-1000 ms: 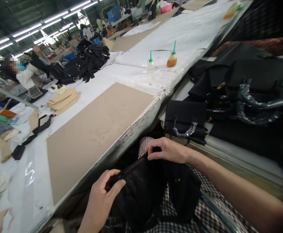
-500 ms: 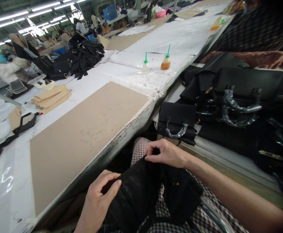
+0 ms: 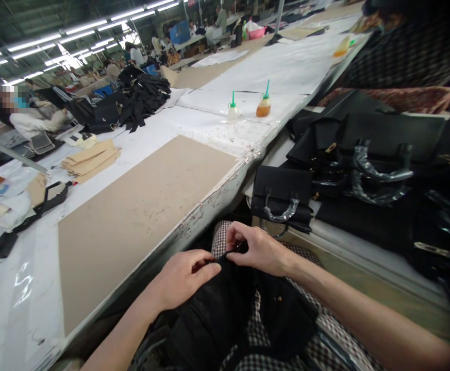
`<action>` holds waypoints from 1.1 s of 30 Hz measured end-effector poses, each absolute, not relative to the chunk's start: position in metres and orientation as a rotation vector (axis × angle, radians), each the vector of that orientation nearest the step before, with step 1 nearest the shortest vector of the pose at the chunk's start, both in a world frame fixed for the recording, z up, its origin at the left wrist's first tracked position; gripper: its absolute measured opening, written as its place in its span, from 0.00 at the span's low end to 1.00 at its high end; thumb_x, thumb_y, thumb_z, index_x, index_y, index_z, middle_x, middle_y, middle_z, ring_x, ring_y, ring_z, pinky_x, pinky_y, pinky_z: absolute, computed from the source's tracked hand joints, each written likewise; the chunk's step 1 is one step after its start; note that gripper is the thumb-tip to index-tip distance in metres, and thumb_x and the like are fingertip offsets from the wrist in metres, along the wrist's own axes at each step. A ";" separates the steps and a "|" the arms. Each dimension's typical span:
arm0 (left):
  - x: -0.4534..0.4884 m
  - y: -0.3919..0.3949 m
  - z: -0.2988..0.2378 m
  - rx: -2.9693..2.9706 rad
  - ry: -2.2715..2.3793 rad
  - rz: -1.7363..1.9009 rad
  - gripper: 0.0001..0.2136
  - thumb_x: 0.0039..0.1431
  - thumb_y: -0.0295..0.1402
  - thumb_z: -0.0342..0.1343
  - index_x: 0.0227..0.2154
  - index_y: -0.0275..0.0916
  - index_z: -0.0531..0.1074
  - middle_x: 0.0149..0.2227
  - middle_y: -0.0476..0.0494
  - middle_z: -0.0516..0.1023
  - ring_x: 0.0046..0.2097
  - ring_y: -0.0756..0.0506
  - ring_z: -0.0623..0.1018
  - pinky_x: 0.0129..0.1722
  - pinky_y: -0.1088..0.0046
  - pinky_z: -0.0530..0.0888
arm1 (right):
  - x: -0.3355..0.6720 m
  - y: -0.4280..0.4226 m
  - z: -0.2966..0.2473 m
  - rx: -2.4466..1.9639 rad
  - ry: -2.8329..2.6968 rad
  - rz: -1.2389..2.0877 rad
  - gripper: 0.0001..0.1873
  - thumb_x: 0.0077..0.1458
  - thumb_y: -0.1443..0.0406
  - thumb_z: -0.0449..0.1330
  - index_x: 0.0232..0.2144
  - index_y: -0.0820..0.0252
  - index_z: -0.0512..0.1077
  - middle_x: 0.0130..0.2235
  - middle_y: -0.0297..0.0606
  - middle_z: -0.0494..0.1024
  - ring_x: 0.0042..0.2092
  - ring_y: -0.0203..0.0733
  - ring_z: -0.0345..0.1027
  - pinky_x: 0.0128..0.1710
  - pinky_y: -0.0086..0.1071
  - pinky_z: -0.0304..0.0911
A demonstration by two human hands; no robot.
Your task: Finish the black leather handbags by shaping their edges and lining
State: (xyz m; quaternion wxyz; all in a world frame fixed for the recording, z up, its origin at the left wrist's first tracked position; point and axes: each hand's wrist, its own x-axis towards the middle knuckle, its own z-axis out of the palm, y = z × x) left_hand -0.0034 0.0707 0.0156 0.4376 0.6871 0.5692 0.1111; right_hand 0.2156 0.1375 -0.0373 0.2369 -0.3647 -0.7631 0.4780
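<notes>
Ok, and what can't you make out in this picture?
In the head view:
Black material's pinched edge: covered by the left hand and right hand.
Gold marks on it: too small to read.
Checked garment, upper right: partly lost in the dark corner.
Far workers: too small and blurred.

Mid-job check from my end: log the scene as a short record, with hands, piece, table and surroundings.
Left hand: pinching an edge of the black piece
Right hand: pinching the same piece, close to the left hand
Piece position: draped over the checked lap
Table: white, with a tan sheet along the near edge
Bottles: pale one and amber one, green-tipped, upright beyond the sheet
Right side: small black bag, larger bags beyond
Across the table: black pile
Unclear: detail between fingertips, too dark
</notes>
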 end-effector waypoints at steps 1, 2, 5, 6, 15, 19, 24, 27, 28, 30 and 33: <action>0.004 0.077 0.014 1.780 1.403 0.219 0.16 0.65 0.45 0.49 0.33 0.41 0.75 0.28 0.51 0.73 0.30 0.49 0.69 0.30 0.74 0.60 | 0.216 0.136 -0.037 -0.994 -2.088 1.307 0.12 0.47 0.70 0.64 0.34 0.56 0.66 0.32 0.27 0.76 0.35 0.35 0.70 0.35 0.28 0.61; 0.009 0.081 0.012 1.835 1.405 0.172 0.17 0.66 0.44 0.48 0.28 0.40 0.74 0.25 0.52 0.71 0.29 0.50 0.67 0.29 0.74 0.58 | 0.217 0.135 -0.036 -0.984 -2.081 1.315 0.12 0.47 0.70 0.63 0.34 0.56 0.66 0.32 0.27 0.76 0.34 0.35 0.70 0.35 0.28 0.62; 0.014 0.078 0.007 1.874 1.444 0.118 0.20 0.66 0.44 0.47 0.21 0.38 0.68 0.21 0.53 0.65 0.26 0.51 0.64 0.27 0.73 0.55 | 0.224 0.133 -0.036 -0.966 -2.046 1.363 0.11 0.48 0.70 0.63 0.34 0.56 0.66 0.32 0.27 0.76 0.33 0.35 0.70 0.34 0.28 0.62; 0.011 0.073 0.005 1.864 1.444 0.129 0.21 0.66 0.43 0.47 0.20 0.38 0.66 0.22 0.53 0.64 0.26 0.51 0.64 0.27 0.74 0.55 | 0.227 0.133 -0.036 -0.969 -2.033 1.377 0.11 0.48 0.70 0.63 0.34 0.57 0.66 0.32 0.28 0.76 0.33 0.35 0.70 0.33 0.28 0.62; -0.031 0.026 0.029 1.710 1.505 0.143 0.08 0.62 0.38 0.54 0.31 0.41 0.75 0.36 0.49 0.73 0.39 0.46 0.74 0.39 0.74 0.66 | 0.231 0.129 -0.036 -0.951 -2.005 1.436 0.13 0.47 0.68 0.65 0.34 0.57 0.66 0.32 0.30 0.78 0.33 0.37 0.71 0.34 0.30 0.63; 0.009 0.057 0.027 1.799 1.502 0.229 0.26 0.51 0.41 0.64 0.54 0.46 0.69 0.51 0.45 0.75 0.49 0.39 0.74 0.45 0.70 0.67 | 0.223 0.126 -0.032 -0.922 -1.992 1.467 0.13 0.47 0.68 0.66 0.35 0.57 0.66 0.32 0.30 0.78 0.34 0.38 0.71 0.35 0.30 0.64; 0.060 0.100 -0.003 1.759 1.327 0.250 0.24 0.49 0.36 0.65 0.50 0.43 0.71 0.43 0.46 0.80 0.43 0.39 0.77 0.42 0.69 0.69 | 0.244 0.124 -0.022 -0.919 -1.900 1.485 0.08 0.55 0.66 0.61 0.38 0.57 0.68 0.37 0.33 0.78 0.39 0.40 0.72 0.41 0.33 0.67; 0.063 0.109 -0.011 1.805 1.295 0.250 0.17 0.52 0.33 0.61 0.47 0.42 0.73 0.43 0.46 0.80 0.44 0.40 0.77 0.43 0.69 0.68 | 0.278 0.100 -0.013 -1.050 -1.837 1.319 0.19 0.60 0.62 0.58 0.53 0.54 0.63 0.55 0.41 0.70 0.55 0.47 0.65 0.54 0.41 0.63; 0.061 0.111 -0.012 1.810 1.299 0.240 0.14 0.53 0.32 0.59 0.44 0.41 0.74 0.42 0.47 0.80 0.43 0.40 0.77 0.42 0.69 0.68 | 0.287 0.086 -0.011 -1.127 -1.841 1.251 0.27 0.59 0.60 0.59 0.58 0.52 0.58 0.61 0.43 0.62 0.60 0.50 0.59 0.58 0.44 0.60; 0.058 0.113 -0.014 1.789 1.276 0.212 0.11 0.52 0.31 0.58 0.40 0.40 0.74 0.39 0.48 0.80 0.41 0.42 0.77 0.39 0.71 0.68 | 0.300 0.054 -0.011 -1.298 -1.852 1.181 0.40 0.55 0.57 0.63 0.64 0.48 0.49 0.67 0.43 0.50 0.65 0.56 0.49 0.60 0.49 0.58; 0.062 0.118 -0.018 1.667 1.191 0.175 0.14 0.48 0.31 0.62 0.39 0.38 0.74 0.38 0.50 0.80 0.40 0.43 0.76 0.37 0.73 0.69 | 0.301 0.018 -0.021 -1.553 -1.713 1.196 0.45 0.52 0.55 0.64 0.65 0.45 0.46 0.66 0.44 0.53 0.63 0.59 0.53 0.55 0.50 0.63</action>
